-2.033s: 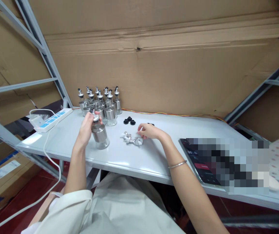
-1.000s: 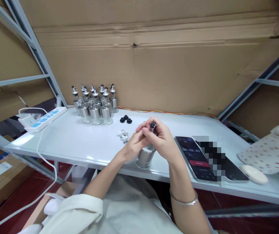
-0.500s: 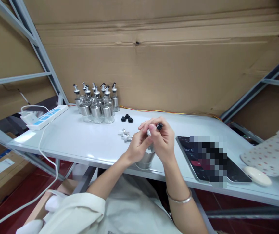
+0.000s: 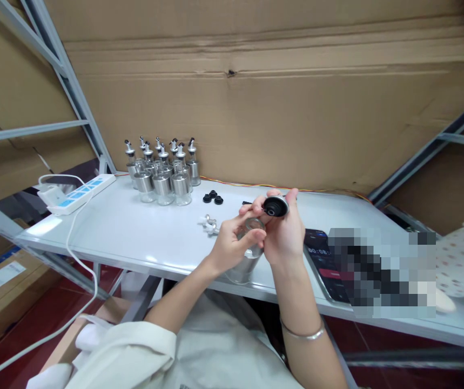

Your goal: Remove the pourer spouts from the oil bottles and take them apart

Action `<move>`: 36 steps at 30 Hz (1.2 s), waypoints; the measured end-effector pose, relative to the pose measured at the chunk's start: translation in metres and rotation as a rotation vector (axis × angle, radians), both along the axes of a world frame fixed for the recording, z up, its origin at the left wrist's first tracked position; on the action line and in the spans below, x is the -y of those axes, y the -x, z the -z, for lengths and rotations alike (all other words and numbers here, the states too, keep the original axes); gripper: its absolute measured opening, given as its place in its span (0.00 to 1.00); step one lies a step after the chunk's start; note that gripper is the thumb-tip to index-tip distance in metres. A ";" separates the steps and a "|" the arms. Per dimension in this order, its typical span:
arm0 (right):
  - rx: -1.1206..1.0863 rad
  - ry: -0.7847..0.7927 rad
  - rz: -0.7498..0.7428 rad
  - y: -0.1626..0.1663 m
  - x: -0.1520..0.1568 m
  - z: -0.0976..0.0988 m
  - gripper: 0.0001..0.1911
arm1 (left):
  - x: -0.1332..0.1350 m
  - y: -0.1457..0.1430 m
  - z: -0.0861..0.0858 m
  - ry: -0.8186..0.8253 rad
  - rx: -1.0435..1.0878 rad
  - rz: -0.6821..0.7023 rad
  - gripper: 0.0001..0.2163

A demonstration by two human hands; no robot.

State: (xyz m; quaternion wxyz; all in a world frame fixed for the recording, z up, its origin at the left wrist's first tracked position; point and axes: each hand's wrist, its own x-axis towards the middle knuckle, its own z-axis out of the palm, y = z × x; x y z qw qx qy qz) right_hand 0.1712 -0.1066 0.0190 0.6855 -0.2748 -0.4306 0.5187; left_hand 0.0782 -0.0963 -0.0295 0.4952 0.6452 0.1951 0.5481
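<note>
In the head view, the glass bottle [image 4: 249, 257] is seen below the centre of the frame, its neck wrapped by the fingers of the left hand [image 4: 229, 243]; the pourer [image 4: 276, 206], just above and right, is pinched by those of the right hand [image 4: 286, 237]. The bottle is judged rigid, slick and breakable, best steadied around its metal band; the pourer is judged light and stiff, best held by its rim.

- Reads "00:08:" in pale digits [image 4: 318, 251] across the dark screen [image 4: 321, 262] of a flat, rectangular phone [image 4: 335, 293], then breaks off at a pixelated patch [image 4: 381, 273].
- Shows faint marks too small to read on the red rectangular button [image 4: 329, 274] below.
- Carries print too blurred to read on the white paper label [image 4: 1, 277] of a brown cardboard box [image 4: 33, 294].
</note>
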 end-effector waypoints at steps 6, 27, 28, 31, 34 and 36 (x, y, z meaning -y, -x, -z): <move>-0.205 0.014 0.072 -0.010 -0.002 0.013 0.21 | 0.002 0.008 -0.002 -0.039 -0.026 0.008 0.24; -0.186 -0.118 0.217 -0.015 0.001 -0.005 0.21 | -0.078 0.225 -0.017 0.006 -0.790 -1.423 0.20; -0.166 -0.117 0.206 -0.013 0.000 -0.007 0.21 | -0.083 0.234 -0.019 0.043 -0.809 -1.442 0.23; -0.079 -0.119 0.168 -0.005 -0.004 -0.011 0.23 | -0.105 0.258 -0.021 0.109 -0.774 -1.472 0.25; 0.006 -0.135 0.125 0.000 -0.011 -0.015 0.24 | -0.132 0.278 -0.020 0.067 -0.685 -1.430 0.23; 0.052 -0.147 0.110 0.003 -0.016 -0.018 0.24 | -0.148 0.286 -0.019 0.042 -0.629 -1.359 0.23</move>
